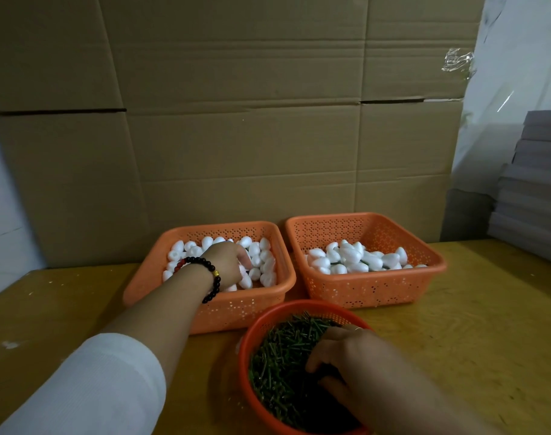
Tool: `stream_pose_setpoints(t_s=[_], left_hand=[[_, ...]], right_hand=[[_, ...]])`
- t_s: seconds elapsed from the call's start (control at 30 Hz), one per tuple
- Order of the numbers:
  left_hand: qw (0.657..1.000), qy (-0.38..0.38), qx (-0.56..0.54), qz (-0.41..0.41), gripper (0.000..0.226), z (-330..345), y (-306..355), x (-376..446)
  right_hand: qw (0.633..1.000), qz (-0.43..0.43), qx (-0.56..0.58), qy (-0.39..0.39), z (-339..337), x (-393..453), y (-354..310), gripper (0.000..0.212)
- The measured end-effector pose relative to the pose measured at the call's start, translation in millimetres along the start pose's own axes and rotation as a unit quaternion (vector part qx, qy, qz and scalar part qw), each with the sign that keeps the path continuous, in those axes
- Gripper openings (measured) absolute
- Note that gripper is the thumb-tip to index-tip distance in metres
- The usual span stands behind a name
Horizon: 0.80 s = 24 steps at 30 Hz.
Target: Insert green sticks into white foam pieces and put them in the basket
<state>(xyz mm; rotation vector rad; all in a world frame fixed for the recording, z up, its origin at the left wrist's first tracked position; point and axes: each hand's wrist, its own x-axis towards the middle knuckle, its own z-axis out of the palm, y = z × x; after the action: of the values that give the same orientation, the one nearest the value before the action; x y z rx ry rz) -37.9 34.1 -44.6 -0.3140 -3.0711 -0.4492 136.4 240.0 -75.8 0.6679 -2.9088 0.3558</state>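
My left hand (228, 262) reaches down into the left orange basket (236, 309), its fingers among the plain white foam pieces (258, 259); whether it grips one is hidden. My right hand (349, 356) is inside the round red basket (252, 334), fingers curled down into the heap of green sticks (280, 359); any stick between the fingertips is hidden. The right orange basket (377, 287) holds foam pieces with green sticks in them (356, 259).
All three baskets stand on a yellow wooden table (487, 324). A tall cardboard sheet (236, 120) stands upright right behind them. A stack of grey boards (531, 199) sits at the far right. White crumbs lie on the table at left.
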Motion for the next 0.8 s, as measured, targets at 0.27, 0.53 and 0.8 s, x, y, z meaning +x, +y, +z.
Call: stream_pose_setpoints(t_s=[0.27,0.53,0.8], left_hand=[[0.966,0.064,-0.245,-0.045,0.018,0.1,-10.7,2.5],[0.863,0.173,-0.475,-0.007,0.014,-16.7,11.0,-35.1],[0.564,-0.101,-0.820,-0.007,0.035,14.8,57.9,-105.5]], right_hand=[[0.999,-0.002,-0.011,0.040,1.0,-1.2,-3.9,0.026],[1.000,-0.010,-0.022,0.003,5.7,-0.6,-1.2,0.040],[0.999,-0.016,-0.032,0.003,8.0,1.1,-1.0,0.030]])
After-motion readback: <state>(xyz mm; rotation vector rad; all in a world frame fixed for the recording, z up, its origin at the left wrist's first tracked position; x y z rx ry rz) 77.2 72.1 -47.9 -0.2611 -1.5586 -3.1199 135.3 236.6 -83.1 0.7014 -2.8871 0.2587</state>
